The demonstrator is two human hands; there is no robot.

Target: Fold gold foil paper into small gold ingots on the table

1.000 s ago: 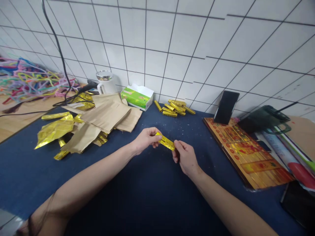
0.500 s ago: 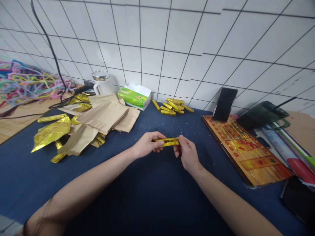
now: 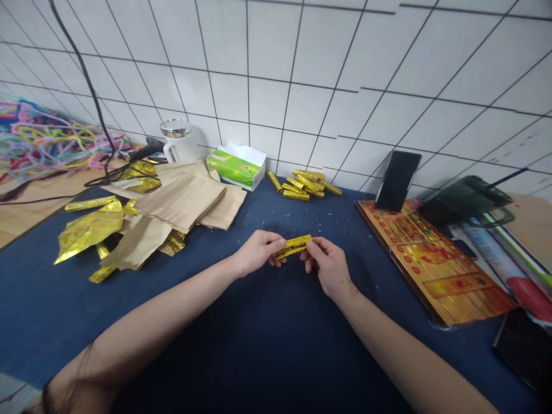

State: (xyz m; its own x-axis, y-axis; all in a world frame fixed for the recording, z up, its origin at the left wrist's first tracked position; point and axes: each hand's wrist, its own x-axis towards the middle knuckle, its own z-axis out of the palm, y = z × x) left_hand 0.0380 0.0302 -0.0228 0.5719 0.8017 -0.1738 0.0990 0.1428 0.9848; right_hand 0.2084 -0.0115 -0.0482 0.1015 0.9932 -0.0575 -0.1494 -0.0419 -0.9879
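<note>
Between my two hands is a narrow folded strip of gold foil paper (image 3: 294,246), with a crease running along its length. My left hand (image 3: 260,252) pinches its left end, thumb on top. At the right end, my right hand (image 3: 326,260) grips it with thumb and fingers, some fingertips curled underneath. Beyond my hands, near the wall, lies a small pile of gold foil rolls (image 3: 307,184). To the left, brown paper sheets (image 3: 176,195) overlap crumpled gold foil (image 3: 92,227).
A green tissue box (image 3: 236,167) and a white mug (image 3: 181,146) stand by the tiled wall. On the right, a phone (image 3: 397,181) leans upright on a red-and-gold printed packet (image 3: 435,259), near a dark green cup (image 3: 468,201). Colourful pipe cleaners (image 3: 56,141) heap at far left.
The gold foil strip has tilted, its right end now higher, and shows more of its upper face. My right thumb has shifted left onto its end. The view has moved slightly.
</note>
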